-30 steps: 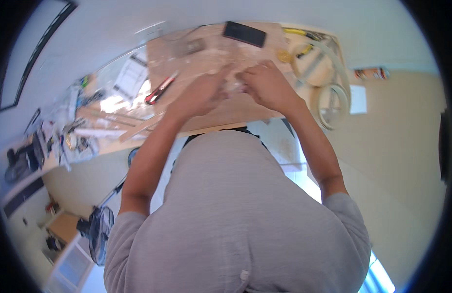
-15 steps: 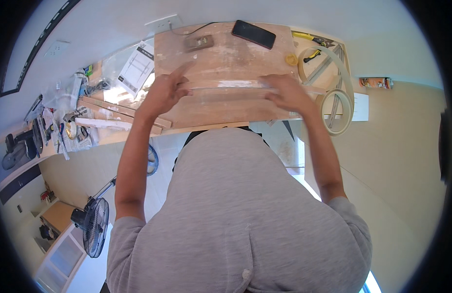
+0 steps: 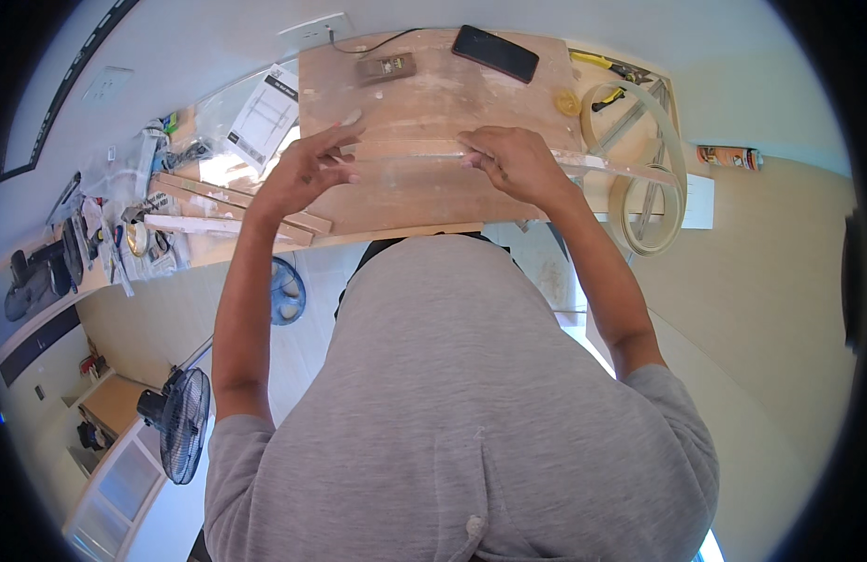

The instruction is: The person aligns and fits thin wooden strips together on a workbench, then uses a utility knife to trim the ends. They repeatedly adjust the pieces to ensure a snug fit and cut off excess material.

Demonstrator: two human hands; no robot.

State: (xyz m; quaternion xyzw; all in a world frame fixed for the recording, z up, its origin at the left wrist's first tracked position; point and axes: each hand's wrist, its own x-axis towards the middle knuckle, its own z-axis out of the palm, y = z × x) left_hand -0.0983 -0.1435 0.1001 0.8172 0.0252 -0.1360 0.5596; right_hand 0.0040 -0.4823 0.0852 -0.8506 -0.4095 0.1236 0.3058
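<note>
A long thin wooden strip (image 3: 597, 162) with whitish patches lies crosswise over the worn plywood board (image 3: 424, 201). My right hand (image 3: 518, 164) pinches the strip near its middle between thumb and fingers. At the strip's left part is my left hand (image 3: 307, 173), its thumb and fingers curved and apart, with nothing plainly gripped. The far left end of the strip is hard to make out by that hand. Just beyond my left fingertips lies a small pale flat piece (image 3: 351, 118) on the board.
Behind are a black phone (image 3: 495, 53) and a brown block-shaped thing (image 3: 386, 67). To the right sit a coil of edging band (image 3: 679, 140), a yellow tape roll (image 3: 568, 102) and yellow-handled cutters (image 3: 592, 60). Wood strips (image 3: 208, 195) and cluttered tools lie left; a fan (image 3: 184, 426) stands below.
My right hand has moved left along the strip and closed on it. The strip's right part now shows more. My left hand stays about where it was, fingers still apart.
</note>
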